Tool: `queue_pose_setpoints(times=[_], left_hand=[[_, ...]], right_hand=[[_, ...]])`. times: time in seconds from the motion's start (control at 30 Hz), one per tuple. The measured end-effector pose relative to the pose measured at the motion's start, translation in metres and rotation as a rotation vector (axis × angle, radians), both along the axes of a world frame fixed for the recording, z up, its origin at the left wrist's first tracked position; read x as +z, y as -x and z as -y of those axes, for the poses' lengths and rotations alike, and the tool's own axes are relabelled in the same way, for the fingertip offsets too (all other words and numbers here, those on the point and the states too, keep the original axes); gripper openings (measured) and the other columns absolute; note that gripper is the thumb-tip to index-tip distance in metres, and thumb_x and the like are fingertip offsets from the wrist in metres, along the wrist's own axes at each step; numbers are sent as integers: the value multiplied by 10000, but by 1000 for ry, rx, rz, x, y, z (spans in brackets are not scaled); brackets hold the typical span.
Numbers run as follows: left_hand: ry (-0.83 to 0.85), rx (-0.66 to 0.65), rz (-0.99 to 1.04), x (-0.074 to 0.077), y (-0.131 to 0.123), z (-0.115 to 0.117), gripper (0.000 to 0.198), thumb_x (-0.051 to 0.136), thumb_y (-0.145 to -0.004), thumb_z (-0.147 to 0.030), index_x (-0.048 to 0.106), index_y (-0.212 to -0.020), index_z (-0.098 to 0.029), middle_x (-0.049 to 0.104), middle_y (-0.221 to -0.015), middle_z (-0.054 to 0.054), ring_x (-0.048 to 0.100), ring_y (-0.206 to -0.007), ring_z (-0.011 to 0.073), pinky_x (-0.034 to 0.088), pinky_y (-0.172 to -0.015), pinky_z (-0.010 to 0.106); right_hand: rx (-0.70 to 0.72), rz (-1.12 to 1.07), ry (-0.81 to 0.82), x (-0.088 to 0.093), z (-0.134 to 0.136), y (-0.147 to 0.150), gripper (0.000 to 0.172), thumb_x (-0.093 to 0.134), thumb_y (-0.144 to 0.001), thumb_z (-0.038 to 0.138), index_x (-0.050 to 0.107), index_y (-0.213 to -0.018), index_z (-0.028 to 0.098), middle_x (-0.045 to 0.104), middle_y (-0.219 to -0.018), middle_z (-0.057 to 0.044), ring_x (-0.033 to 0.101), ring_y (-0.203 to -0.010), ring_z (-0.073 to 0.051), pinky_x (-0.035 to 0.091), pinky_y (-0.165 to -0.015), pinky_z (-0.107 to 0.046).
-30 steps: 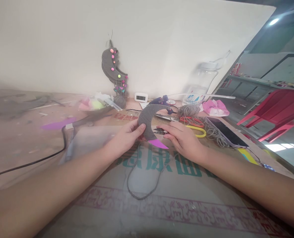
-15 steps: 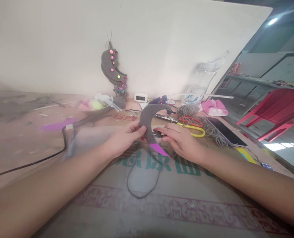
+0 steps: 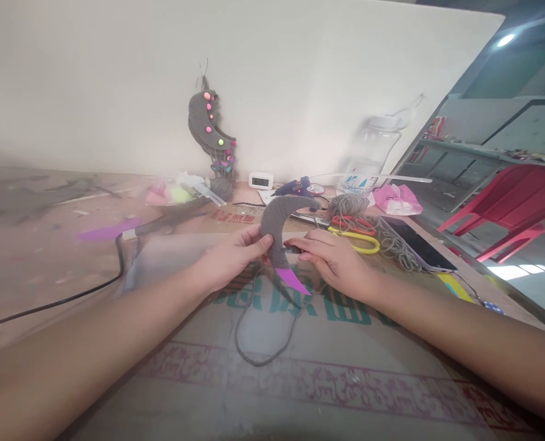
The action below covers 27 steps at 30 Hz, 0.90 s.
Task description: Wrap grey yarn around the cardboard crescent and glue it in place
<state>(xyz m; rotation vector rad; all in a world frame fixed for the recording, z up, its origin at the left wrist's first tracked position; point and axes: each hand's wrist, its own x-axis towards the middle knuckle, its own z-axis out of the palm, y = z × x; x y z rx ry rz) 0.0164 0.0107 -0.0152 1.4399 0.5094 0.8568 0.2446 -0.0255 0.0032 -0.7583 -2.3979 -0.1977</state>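
Note:
A crescent shape (image 3: 274,229) wrapped in grey yarn stands tilted in front of me, its lower tip bare and purple. My left hand (image 3: 247,250) is closed on its outer edge, thumb on the front. At the inner curve, my right hand (image 3: 330,260) pinches the grey yarn (image 3: 293,249) close to the crescent. A loop of yarn (image 3: 259,364) hangs below and lies on the printed sheet. Behind the crescent are a dark blue glue gun (image 3: 295,187) and scissors (image 3: 366,243) with red and yellow handles.
A finished grey crescent with pompoms (image 3: 205,125) hangs against the white board. A clock (image 3: 260,180), a bottle (image 3: 368,156), a yarn ball (image 3: 348,204), a pink packet (image 3: 397,199) and a phone (image 3: 414,242) line the back and right. A black cable (image 3: 60,301) crosses the left side.
The crescent has turned slightly and its purple tip sits a little lower and to the left. Both hands keep their hold, almost in place.

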Motion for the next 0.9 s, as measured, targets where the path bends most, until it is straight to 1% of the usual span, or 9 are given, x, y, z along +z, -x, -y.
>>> queue_pose_setpoints(times=[0.2,0.33,0.47,0.57,0.67,0.8,0.9], left_hand=[[12,38,-24,3,-1,2,263,615,-859,-428,687,-976,-204,639,-793,5,536,-677,123,435,-676,248],[20,53,-30,5,-1,3,258,617,-853,-438,680,-936,-202,636,-783,7,539,-672,125,439,-672,249],[9,54,-69,6,-1,4,288,621,-847,-450,677,-973,-197,623,-777,2,517,-643,111,430,-642,243],[4,119,-111,5,-2,4,307,630,-837,-460,670,-963,-183,626,-786,0,524,-632,102,425,-626,239],[8,189,-119,4,-3,5,321,620,-839,-471,657,-924,-163,631,-772,9,565,-659,120,445,-649,254],[34,218,-103,6,-5,5,328,617,-833,-469,655,-931,-158,647,-789,17,579,-682,137,468,-685,280],[0,262,-144,8,-4,6,309,626,-822,-470,640,-864,-164,623,-741,-10,568,-661,128,450,-664,266]], right_hand=[[-53,-70,-2,-1,0,-2,302,402,-990,250,589,-1206,152,606,-854,-75,565,-798,-179,477,-698,-299],[-54,-63,7,-2,-1,-4,296,411,-986,243,590,-1205,155,613,-864,-74,571,-818,-180,481,-728,-301],[-61,-51,-3,-2,-1,-4,309,402,-987,246,583,-1213,138,617,-887,-89,572,-823,-186,484,-723,-309],[-89,-45,-6,-3,-1,-5,329,399,-987,253,564,-1250,144,619,-928,-100,582,-860,-195,488,-738,-321],[-143,-20,-18,-4,-3,-7,325,406,-985,261,562,-1251,157,629,-973,-107,592,-905,-207,493,-754,-332],[-175,51,-80,-4,-3,-6,307,405,-988,284,574,-1213,161,645,-916,-95,599,-871,-213,494,-728,-334],[-173,111,-114,-4,-1,-3,296,428,-984,307,570,-1193,153,667,-912,-90,609,-855,-212,488,-730,-336]])
